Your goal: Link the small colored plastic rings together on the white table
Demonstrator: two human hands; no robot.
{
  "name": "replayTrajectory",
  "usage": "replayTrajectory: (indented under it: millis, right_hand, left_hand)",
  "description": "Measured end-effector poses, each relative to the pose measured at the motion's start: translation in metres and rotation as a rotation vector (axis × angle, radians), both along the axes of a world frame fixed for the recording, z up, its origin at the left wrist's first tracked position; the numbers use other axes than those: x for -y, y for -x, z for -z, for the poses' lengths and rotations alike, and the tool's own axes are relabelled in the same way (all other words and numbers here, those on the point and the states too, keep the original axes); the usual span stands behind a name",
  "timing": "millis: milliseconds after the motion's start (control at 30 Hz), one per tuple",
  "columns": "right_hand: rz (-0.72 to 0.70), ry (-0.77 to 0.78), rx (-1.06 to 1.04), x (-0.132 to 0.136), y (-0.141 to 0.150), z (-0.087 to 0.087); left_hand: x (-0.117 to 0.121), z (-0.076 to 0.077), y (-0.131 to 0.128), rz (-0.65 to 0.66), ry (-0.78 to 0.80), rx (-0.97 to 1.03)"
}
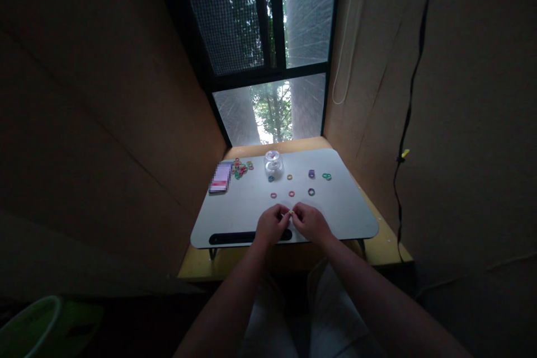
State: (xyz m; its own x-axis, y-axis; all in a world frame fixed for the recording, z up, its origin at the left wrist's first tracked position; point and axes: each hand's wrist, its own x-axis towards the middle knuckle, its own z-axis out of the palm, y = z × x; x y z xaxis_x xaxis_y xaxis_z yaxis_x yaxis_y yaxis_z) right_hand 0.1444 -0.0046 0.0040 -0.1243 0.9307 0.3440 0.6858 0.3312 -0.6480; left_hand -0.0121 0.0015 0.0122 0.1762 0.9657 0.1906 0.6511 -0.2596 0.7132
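My left hand [272,225] and my right hand [310,222] meet over the front of the white folding table [235,215]. Pinched between the fingertips of both is a small pale yellow hair tie [290,212], mostly hidden by the fingers. Just beyond them lie a pink hair tie [273,196], a red one [291,194] and a dark grey one [311,192]. Farther back are blue hair ties [271,178], a yellow-orange one [289,177], purple ones [311,174] and green ones [326,177].
A clear plastic jar [273,164] stands at the back middle. Mixed hair ties [242,168] form a loose pile at the back left, beside a phone [220,177]. A black slot [230,238] runs along the front edge. Walls flank the table; a black cable [409,106] hangs at right.
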Motion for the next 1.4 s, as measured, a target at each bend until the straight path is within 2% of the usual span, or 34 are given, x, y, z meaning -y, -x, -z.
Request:
replayTrajectory:
  millis: [1400]
  right_hand:
    - [-0.009, 0.018, 0.016, -0.0016, -0.0020, 0.0000]
  left_hand:
    - [-0.0049, 0.0072, 0.0009, 0.043, -0.024, -0.018]
